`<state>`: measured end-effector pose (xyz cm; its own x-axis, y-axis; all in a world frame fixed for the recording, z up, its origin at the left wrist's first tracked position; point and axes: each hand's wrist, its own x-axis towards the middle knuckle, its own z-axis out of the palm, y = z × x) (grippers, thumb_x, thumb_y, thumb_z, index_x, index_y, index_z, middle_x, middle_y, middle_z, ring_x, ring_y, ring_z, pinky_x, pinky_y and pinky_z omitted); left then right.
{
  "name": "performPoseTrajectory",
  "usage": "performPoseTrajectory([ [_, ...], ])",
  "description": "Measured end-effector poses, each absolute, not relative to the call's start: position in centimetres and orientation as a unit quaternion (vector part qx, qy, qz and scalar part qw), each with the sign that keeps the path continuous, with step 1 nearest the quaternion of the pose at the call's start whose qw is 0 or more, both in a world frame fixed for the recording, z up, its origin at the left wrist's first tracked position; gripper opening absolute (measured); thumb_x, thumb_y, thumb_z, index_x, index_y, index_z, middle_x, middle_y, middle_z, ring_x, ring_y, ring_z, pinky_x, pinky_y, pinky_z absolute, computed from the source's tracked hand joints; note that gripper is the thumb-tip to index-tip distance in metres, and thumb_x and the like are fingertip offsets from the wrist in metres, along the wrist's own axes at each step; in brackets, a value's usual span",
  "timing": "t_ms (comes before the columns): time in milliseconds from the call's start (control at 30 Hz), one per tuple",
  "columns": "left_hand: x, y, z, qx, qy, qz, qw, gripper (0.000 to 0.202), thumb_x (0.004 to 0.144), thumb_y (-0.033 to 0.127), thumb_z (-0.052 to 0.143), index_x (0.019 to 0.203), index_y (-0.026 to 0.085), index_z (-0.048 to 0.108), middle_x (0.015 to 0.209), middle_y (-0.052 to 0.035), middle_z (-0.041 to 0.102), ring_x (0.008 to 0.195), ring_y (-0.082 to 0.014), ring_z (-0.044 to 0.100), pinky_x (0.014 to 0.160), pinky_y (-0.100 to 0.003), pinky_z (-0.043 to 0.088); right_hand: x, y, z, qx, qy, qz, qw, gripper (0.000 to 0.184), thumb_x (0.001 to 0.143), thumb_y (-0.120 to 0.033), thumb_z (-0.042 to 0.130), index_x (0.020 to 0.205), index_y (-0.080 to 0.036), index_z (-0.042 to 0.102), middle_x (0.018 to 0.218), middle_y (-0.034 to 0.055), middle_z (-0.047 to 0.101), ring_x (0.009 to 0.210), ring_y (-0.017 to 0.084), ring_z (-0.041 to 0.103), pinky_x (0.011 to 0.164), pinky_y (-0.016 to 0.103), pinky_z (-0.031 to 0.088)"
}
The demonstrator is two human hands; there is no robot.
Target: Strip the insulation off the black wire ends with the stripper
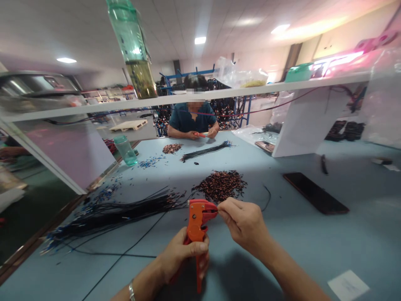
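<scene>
My left hand (188, 253) is wrapped round the handles of an orange and red wire stripper (196, 221), held upright over the table. At the red jaws, the fingers of my right hand (246, 219) pinch a thin black wire (267, 196), whose loose part curves out behind the hand. Whether the jaws are closed on the wire I cannot tell. Left of the stripper lies a thick bundle of black wires (125, 213), blue-tipped at the far left end. Beyond the jaws is a pile of short dark stripped pieces (221, 185).
A phone (315, 193) lies to the right, a white paper (348, 286) nearer. Opposite, a person (193, 119) holds a red tool, with another wire bundle (206, 150) before them. A white shelf (188, 98) spans the table, bearing a green bottle (133, 50). Blue bits (150, 161) lie left.
</scene>
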<state>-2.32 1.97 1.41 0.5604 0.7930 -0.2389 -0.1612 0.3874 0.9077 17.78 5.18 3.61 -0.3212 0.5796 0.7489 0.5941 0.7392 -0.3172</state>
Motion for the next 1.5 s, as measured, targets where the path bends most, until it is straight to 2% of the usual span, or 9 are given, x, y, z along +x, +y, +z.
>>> performPoseTrajectory([
  [500,-1.8,1.6,0.4,0.442,0.355,0.348,0.747,0.042,0.068,0.047,0.077,0.063,0.016,0.050,0.043,0.0020,0.052,0.034,-0.0106,0.050,0.038,-0.022,0.041,17.0,4.7,3.0,-0.365,-0.791,0.011,0.490,0.023,0.094,-0.014,0.044,0.075,-0.018,0.055,0.057,-0.0026,0.052,0.048,0.010,0.047,0.052,0.022,0.031],
  [700,-1.7,1.8,0.1,0.405,0.349,0.367,0.761,0.045,0.067,0.049,0.078,0.062,0.019,0.045,0.035,0.0093,0.039,0.025,-0.0054,0.032,0.031,-0.019,0.030,16.9,5.0,2.3,-0.378,-0.787,0.009,0.488,0.023,0.094,-0.014,0.043,0.074,-0.018,0.056,0.056,-0.0026,0.052,0.047,0.010,0.048,0.052,0.022,0.032],
  [833,-2.1,2.3,0.6,0.407,0.329,0.371,0.768,0.043,0.068,0.045,0.077,0.061,0.018,0.045,0.043,0.0056,0.046,0.030,-0.0079,0.043,0.036,-0.021,0.035,17.1,5.5,1.9,-0.388,-0.782,0.014,0.488,0.021,0.093,-0.015,0.044,0.078,-0.017,0.058,0.058,-0.0018,0.057,0.048,0.009,0.052,0.053,0.020,0.033],
  [1000,-2.9,2.9,1.5,0.396,0.331,0.417,0.748,0.031,0.074,0.037,0.072,0.071,0.017,0.049,0.051,0.0049,0.050,0.040,-0.0099,0.050,0.046,-0.024,0.040,17.5,5.9,1.8,-0.404,-0.777,0.013,0.483,0.019,0.092,-0.015,0.045,0.080,-0.017,0.060,0.058,-0.0020,0.058,0.047,0.009,0.052,0.053,0.019,0.035],
  [1133,-2.8,2.9,1.6,0.403,0.308,0.433,0.745,0.026,0.075,0.034,0.072,0.079,0.016,0.054,0.062,0.0015,0.055,0.056,-0.0137,0.057,0.059,-0.028,0.047,17.4,5.9,1.7,-0.415,-0.771,0.030,0.483,0.018,0.092,-0.018,0.046,0.082,-0.018,0.062,0.059,-0.0013,0.061,0.048,0.010,0.055,0.054,0.019,0.037],
  [1267,-2.4,2.6,1.1,0.418,0.292,0.421,0.750,0.025,0.073,0.032,0.072,0.082,0.015,0.056,0.067,-0.0007,0.056,0.062,-0.0158,0.058,0.063,-0.031,0.047,17.0,5.5,1.7,-0.418,-0.771,0.078,0.474,0.017,0.093,-0.020,0.048,0.087,-0.018,0.063,0.065,0.0000,0.065,0.054,0.011,0.059,0.056,0.019,0.040],
  [1400,-2.4,2.7,0.9,0.416,0.298,0.425,0.747,0.027,0.073,0.033,0.071,0.086,0.016,0.056,0.069,-0.0007,0.056,0.064,-0.0163,0.058,0.065,-0.031,0.046,16.6,5.1,1.8,-0.424,-0.777,0.126,0.449,0.016,0.092,-0.021,0.046,0.092,-0.017,0.062,0.062,-0.0017,0.061,0.050,0.011,0.054,0.053,0.020,0.039],
  [1500,-2.9,2.9,1.3,0.465,0.329,0.459,0.682,0.026,0.075,0.034,0.070,0.089,0.016,0.056,0.071,-0.0005,0.057,0.067,-0.0158,0.056,0.071,-0.032,0.047,16.4,5.0,2.0,-0.431,-0.773,0.147,0.442,0.018,0.093,-0.022,0.044,0.089,-0.018,0.061,0.061,-0.0021,0.059,0.050,0.011,0.053,0.053,0.020,0.038],
])
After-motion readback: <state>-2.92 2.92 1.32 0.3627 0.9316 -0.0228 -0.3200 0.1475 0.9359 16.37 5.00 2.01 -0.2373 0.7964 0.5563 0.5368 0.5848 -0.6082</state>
